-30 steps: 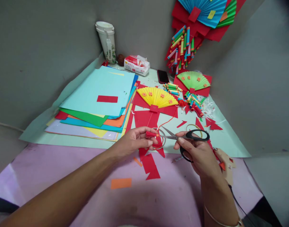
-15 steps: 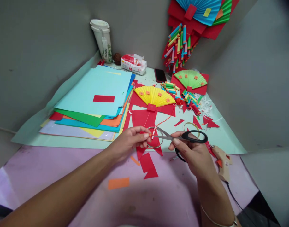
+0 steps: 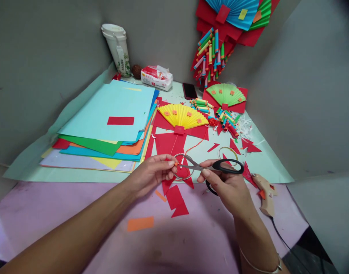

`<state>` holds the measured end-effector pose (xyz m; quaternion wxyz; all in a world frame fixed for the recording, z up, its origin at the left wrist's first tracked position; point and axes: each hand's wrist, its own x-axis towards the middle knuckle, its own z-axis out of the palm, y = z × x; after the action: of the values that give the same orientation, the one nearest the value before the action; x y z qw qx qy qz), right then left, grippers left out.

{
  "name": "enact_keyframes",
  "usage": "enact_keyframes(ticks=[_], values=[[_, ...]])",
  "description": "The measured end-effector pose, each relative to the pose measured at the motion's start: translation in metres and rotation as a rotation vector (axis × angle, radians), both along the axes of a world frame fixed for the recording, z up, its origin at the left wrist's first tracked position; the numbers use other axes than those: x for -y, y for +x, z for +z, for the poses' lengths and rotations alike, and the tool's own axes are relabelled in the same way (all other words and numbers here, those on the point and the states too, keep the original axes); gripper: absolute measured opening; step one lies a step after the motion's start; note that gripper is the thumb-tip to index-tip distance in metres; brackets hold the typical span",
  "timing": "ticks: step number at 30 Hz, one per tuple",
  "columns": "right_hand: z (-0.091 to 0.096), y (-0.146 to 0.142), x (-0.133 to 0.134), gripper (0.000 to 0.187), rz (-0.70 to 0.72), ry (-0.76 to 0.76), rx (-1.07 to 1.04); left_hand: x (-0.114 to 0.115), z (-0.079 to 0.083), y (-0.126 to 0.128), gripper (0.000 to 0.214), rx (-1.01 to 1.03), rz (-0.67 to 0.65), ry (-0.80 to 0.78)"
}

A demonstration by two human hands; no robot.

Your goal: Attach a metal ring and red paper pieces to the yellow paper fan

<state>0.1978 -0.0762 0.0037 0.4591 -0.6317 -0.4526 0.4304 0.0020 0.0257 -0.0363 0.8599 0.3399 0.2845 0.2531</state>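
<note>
My left hand (image 3: 160, 167) pinches a small orange paper piece (image 3: 176, 164) between thumb and fingertips. In my right hand (image 3: 223, 184) is a pair of scissors (image 3: 228, 166) with black handles. The blades are parted, and their tips reach the orange piece; whether they touch it I cannot tell. Beneath the blades lies a tape ring (image 3: 183, 178) on red paper cut-outs (image 3: 170, 142). Beyond them rests a yellow pleated paper fan (image 3: 182, 116) with small orange pieces stuck on it. A red cord (image 3: 197, 144) trails down toward the blades.
Coloured paper sheets (image 3: 106, 102) are stacked at the left. Behind stand a coffee cup (image 3: 117, 49), a tissue pack (image 3: 156, 77) and a phone (image 3: 189, 91). A green fan (image 3: 227, 95) and paper rolls (image 3: 201, 104) lie back right. A corded glue gun (image 3: 267, 194) lies at right.
The whole scene has shifted slightly left in view. My hands keep nearly the same pose, with the scissors still at the orange piece.
</note>
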Motion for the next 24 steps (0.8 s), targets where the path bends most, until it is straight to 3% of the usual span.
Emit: enact_keyframes(ticks=[4, 10, 14, 17, 19, 21, 24], values=[[0.002, 0.002, 0.0, 0.022, -0.02, -0.005, -0.007, -0.001, 0.001, -0.002, 0.005, 0.024, 0.007, 0.014], [0.006, 0.013, 0.001, 0.037, -0.158, 0.073, 0.007, -0.005, 0.007, -0.005, 0.009, -0.015, 0.072, -0.022], [0.012, 0.028, 0.001, 0.04, -0.185, 0.099, 0.123, -0.006, 0.009, -0.005, 0.011, -0.014, 0.083, -0.034], [0.016, 0.046, -0.009, 0.036, -0.149, 0.084, 0.397, -0.005, 0.008, -0.006, 0.013, -0.044, 0.09, -0.034], [0.016, 0.06, -0.021, 0.032, -0.1, 0.01, 0.761, -0.004, 0.008, -0.006, 0.013, -0.047, 0.085, -0.028], [0.014, 0.072, -0.038, 0.036, 0.024, -0.169, 1.173, -0.004, 0.009, -0.007, 0.013, -0.041, 0.08, -0.027], [0.003, 0.083, -0.063, 0.043, 0.096, -0.285, 1.305, -0.004, 0.011, -0.007, 0.014, -0.037, 0.091, -0.015]])
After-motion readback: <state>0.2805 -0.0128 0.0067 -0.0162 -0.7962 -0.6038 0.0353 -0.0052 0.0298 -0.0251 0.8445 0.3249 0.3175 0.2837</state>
